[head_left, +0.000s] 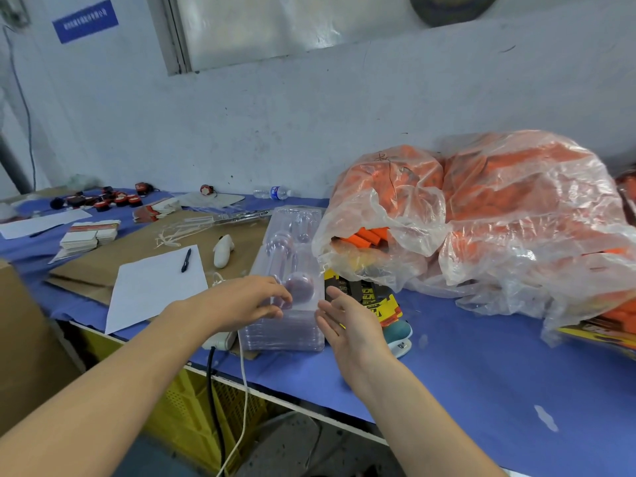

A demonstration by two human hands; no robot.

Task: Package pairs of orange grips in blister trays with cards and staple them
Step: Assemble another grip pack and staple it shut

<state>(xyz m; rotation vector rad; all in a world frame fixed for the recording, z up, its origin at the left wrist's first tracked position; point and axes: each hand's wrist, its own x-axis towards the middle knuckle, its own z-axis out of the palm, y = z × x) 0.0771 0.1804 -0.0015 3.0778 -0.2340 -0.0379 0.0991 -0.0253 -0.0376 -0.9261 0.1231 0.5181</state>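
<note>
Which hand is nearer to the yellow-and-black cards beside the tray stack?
Right. The right hand hovers open just in front of the cards, partly covering them. The left hand pinches the clear tray stack, on its far side from them.

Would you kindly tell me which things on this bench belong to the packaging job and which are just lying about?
For the job: blister trays, bags of orange grips, printed cards, stapler.
Lying about: water bottle, pen, white sheet, small red and black parts.
</note>
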